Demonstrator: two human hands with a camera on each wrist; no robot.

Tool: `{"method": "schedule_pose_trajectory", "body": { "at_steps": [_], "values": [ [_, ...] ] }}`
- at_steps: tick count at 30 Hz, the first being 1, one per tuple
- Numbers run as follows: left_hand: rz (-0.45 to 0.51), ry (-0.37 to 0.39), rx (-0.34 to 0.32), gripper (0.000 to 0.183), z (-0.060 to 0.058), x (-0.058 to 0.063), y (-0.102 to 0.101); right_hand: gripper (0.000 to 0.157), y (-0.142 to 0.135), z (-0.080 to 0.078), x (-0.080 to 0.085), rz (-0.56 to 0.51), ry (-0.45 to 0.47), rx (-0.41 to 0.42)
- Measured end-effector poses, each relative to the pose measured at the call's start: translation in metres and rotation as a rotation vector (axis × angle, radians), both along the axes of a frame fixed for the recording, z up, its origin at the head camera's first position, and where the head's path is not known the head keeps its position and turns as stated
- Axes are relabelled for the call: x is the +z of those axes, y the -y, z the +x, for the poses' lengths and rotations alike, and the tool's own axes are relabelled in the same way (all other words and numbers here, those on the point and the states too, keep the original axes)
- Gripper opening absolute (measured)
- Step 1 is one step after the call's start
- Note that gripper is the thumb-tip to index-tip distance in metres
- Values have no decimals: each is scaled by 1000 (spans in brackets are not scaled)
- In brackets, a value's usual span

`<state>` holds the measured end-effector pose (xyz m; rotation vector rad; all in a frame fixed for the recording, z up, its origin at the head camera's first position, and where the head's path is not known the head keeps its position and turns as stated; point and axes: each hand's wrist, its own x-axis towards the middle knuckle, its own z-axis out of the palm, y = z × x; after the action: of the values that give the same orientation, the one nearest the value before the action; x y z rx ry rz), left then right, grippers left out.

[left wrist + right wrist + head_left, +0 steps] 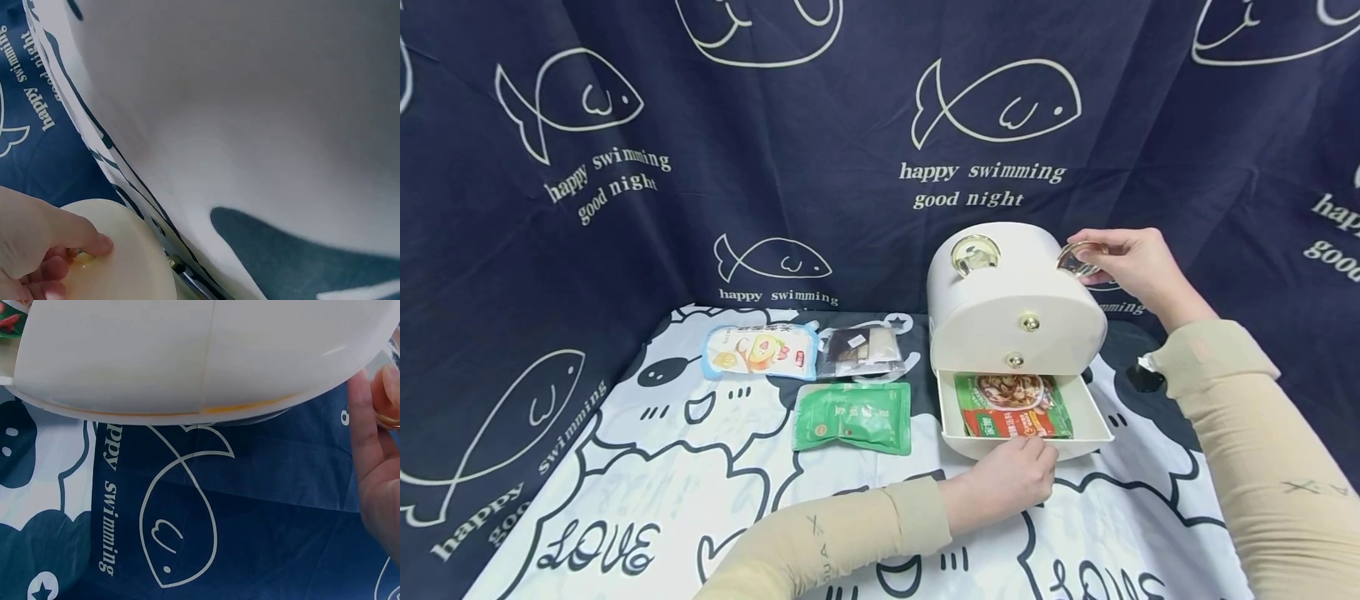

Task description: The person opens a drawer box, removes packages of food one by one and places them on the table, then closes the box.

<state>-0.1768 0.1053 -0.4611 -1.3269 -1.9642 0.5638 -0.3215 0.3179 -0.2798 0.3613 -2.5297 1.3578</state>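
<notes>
A white rounded drawer box (pixel 977 325) stands at the right, with two gold-rimmed round ears on top. Its bottom drawer (pixel 1086 404) is pulled out. Inside lies a green and red food packet (pixel 1018 408) printed with a bowl of food. At the drawer's front, my left hand (pixel 1000 479) pinches a gold knob (pixel 83 257), mostly covered by the fingers in the left wrist view. My right hand (pixel 1135 262) grips the right ear (pixel 1070 260) between thumb and fingers; part of that ear is hidden behind them.
Left of the box lie a green sealed packet (pixel 853 417), a blue-edged pouch (pixel 760 350) and a clear bag with dark and pale contents (pixel 861 350). Two more gold knobs sit on the upper drawers. A dark fish-print curtain (pixel 820 167) hangs behind the patterned tablecloth (pixel 647 483).
</notes>
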Motion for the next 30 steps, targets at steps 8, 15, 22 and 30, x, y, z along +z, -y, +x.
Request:
{"method": "schedule_pose_trajectory", "body": {
  "at_steps": [8, 15, 22, 30],
  "values": [
    [-2, 22, -20, 28, -3, 2, 4, 25, -2, 0, -1, 5, 0, 7],
    [-59, 96, -11, 24, -5, 9, 10, 25, -2, -1, -2, 6, -17, 10],
    [-113, 329, 21, 19, -2, 29, 14, 25, -2, -1, -1, 9, -17, 30],
    [-169, 537, -57, 21, -6, 49, 22, 26, -3, -1, 0, 35, -12, 42]
  ]
}}
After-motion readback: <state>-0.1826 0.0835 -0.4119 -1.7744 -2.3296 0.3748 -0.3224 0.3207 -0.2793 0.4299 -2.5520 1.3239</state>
